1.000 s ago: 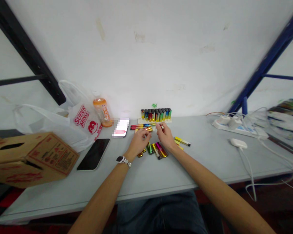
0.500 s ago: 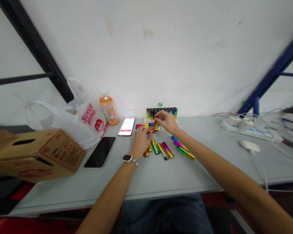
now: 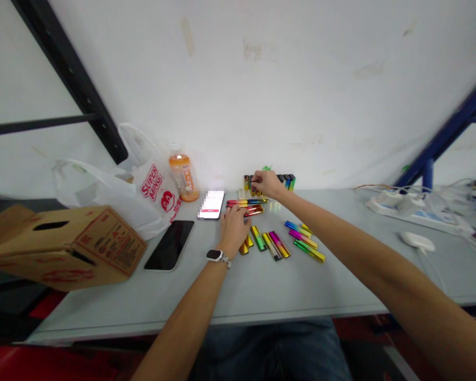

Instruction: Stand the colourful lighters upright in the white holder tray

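My right hand [image 3: 266,183] is at the upright row of shiny, lighter-like tubes [image 3: 289,182] by the wall. Its thumb and fingers pinch a shiny tube, mostly hidden by the hand. The tubes have dark tops and stand in a pale holder [image 3: 243,194]. My left hand [image 3: 235,227], with a watch on the wrist, rests palm down, fingers spread and touching the red-gold tubes [image 3: 254,211]. Beyond them lies a red and blue tube [image 3: 246,202]. Nearer me are a green tube [image 3: 257,238], a purple-gold tube [image 3: 280,244] and a green-yellow tube [image 3: 309,251].
Left of my hands are a lit phone [image 3: 211,205], a dark phone [image 3: 170,245], an orange drink bottle [image 3: 184,177], a white plastic bag [image 3: 143,203] and a cardboard box [image 3: 63,246]. A power strip [image 3: 418,212] and white charger [image 3: 417,241] with cables lie right.
My right hand has moved from near the left hand up to the standing row, carrying a tube. The left hand stays on the lying tubes. The whole view has shifted slightly.
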The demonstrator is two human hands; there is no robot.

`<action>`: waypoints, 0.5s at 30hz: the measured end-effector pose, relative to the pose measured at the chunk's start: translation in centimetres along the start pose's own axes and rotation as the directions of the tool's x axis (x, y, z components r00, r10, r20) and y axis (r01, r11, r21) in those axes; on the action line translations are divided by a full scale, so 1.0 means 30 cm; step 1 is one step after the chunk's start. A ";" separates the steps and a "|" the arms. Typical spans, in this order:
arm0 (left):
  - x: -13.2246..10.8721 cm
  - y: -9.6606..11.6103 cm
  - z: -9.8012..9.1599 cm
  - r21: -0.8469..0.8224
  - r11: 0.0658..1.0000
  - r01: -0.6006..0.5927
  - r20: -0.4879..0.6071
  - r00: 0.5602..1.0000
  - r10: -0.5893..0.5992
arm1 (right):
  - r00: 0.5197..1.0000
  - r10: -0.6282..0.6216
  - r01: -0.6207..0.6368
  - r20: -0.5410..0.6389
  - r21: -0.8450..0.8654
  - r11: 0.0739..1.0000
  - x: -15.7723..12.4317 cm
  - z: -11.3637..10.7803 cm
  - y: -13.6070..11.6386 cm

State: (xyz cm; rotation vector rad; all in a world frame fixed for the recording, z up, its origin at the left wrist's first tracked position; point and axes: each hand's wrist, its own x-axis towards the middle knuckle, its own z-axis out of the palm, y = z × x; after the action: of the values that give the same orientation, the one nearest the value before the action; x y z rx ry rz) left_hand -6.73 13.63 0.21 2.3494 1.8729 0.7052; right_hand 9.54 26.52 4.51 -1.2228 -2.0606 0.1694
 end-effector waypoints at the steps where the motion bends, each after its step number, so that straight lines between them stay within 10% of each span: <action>1: 0.000 0.000 0.001 -0.003 1.000 -0.002 0.000 1.000 0.002 | 1.000 0.010 -0.010 0.003 0.005 1.000 0.003 0.000 -0.002; 15: 0.005 -0.003 0.000 -0.029 1.000 0.010 -0.026 1.000 -0.011 | 0.999 -0.012 0.024 0.041 -0.314 0.949 -0.024 -0.023 -0.032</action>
State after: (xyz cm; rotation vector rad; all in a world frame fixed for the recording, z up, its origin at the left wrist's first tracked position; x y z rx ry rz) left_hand -6.79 13.80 0.23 2.3223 1.8713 0.7601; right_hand 9.50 25.25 5.07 -1.3970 -2.1903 -0.1527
